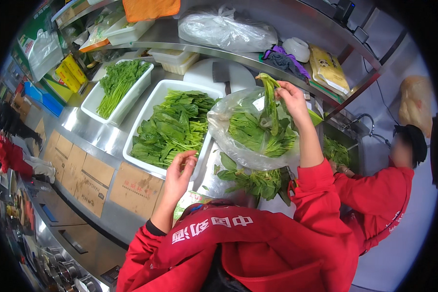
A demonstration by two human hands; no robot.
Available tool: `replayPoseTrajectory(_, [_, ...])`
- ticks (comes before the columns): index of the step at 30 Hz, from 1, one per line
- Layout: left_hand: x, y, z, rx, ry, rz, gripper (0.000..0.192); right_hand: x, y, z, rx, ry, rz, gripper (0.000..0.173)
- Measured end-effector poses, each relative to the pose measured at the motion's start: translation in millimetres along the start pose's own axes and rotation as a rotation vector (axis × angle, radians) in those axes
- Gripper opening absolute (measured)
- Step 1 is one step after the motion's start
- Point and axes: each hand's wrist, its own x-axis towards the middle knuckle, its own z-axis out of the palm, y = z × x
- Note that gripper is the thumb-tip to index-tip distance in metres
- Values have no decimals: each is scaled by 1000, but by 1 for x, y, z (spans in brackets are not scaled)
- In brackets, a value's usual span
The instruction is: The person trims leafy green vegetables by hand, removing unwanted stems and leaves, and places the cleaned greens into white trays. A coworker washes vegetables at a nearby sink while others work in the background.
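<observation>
My right hand point(291, 100) pinches a small bunch of leafy greens point(271, 104) by its stem end, leaves hanging down over a clear plastic bag point(219, 124). More leafy greens point(246, 127) lie inside that open bag. My left hand point(182, 169) is at the near right edge of a white plastic tub point(134, 137), fingers apart and holding nothing. Rows of leafy greens point(171, 127) fill this tub, stems towards the right. Loose leaves and stems point(259, 182) form a heap between the bag and my body.
A second white tub point(89, 106) holds feathery greens point(120, 84). Behind, a cleaver point(221, 73) rests on a round white board point(241, 75) beneath a steel shelf point(204, 47). At right, a co-worker in red point(376, 189) reaches into a sink point(354, 157) with greens. Flattened cardboard point(135, 184) covers the counter's front.
</observation>
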Motion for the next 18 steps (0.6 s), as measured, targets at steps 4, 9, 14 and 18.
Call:
replayPoseTrajectory(4, [21, 26, 11, 72, -67, 194, 21, -29, -39, 27, 167, -144, 6, 24])
replayPoseTrajectory(9, [44, 51, 27, -86, -87, 339, 34, -55, -63, 83, 287, -409, 110, 22])
replayPoseTrajectory(14, [36, 56, 7, -236, -36, 136, 35, -64, -64, 125, 235, -677, 204, 25])
replayPoseTrajectory(18, [25, 55, -7, -322, 60, 56, 27, -63, -61, 146, -13, -636, -66, 39])
